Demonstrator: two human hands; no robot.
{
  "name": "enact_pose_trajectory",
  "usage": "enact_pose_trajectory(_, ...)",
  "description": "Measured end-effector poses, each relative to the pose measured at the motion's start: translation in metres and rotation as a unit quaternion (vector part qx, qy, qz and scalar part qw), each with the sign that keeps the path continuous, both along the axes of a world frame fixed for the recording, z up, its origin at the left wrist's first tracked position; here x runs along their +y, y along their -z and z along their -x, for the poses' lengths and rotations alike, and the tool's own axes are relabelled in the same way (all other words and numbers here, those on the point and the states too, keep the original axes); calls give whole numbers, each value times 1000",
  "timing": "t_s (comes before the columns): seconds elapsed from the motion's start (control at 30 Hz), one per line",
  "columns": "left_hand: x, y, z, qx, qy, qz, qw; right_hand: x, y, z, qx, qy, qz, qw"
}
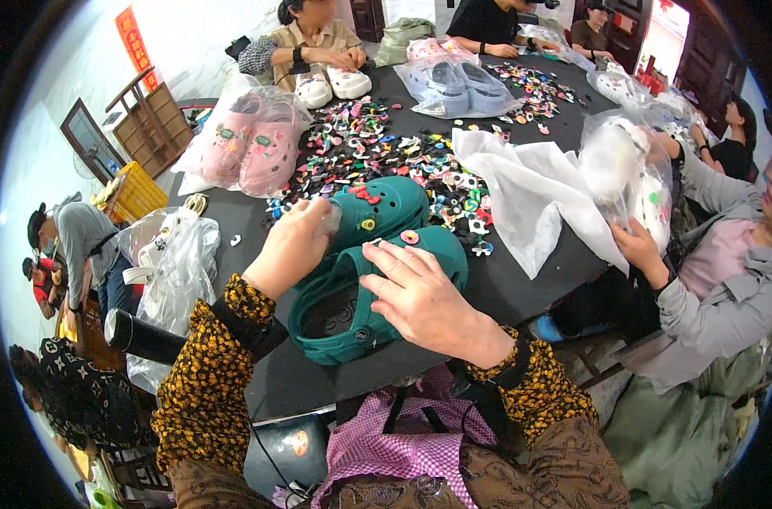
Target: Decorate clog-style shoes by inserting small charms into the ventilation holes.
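Two green clogs lie side by side on the black table in front of me. The far clog (403, 199) carries a red charm (366, 194) and a yellow-green charm (368, 225). On the near clog (335, 335) sits a round pink charm (410, 237). My left hand (291, 248) is closed at the opening of the far clog, its fingertips partly hidden. My right hand (428, 301) rests across the near clog with its fingers stretched out, the fingertips beside the pink charm. Beyond the clogs spreads a heap of small colourful shoe charms (344, 140).
Bagged pink clogs (250, 148) stand far left, bagged blue clogs (458, 85) farther back. A white bag (530, 191) lies right of the charms. Clear plastic with white clogs (174, 263) is at left, near a black cylinder (144, 335). At right a co-worker (700, 246) handles bagged white clogs.
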State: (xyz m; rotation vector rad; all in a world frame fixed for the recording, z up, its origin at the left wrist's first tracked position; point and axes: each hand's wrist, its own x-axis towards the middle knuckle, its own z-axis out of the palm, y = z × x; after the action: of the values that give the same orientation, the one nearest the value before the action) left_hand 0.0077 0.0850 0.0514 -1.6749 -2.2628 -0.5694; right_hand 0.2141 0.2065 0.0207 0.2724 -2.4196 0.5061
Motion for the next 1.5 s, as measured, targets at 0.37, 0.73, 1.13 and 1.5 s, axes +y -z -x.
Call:
enact_pose_trajectory(0.37,1,-14,-4,-407,104,41,907,-1,1,1,5,9,-11,1000)
enact_pose_trajectory(0.73,-30,-37,-36,-192,40,-78,978,-2,3,2,21,10,-22,999)
enact_pose_trajectory(1.13,-167,-120,-199,48,160,-342,925,-3,10,2,49,44,-67,996)
enact_pose_trajectory(1.5,-156,-105,-198,-69,299,-354,884,-5,11,1,24,48,-78,996)
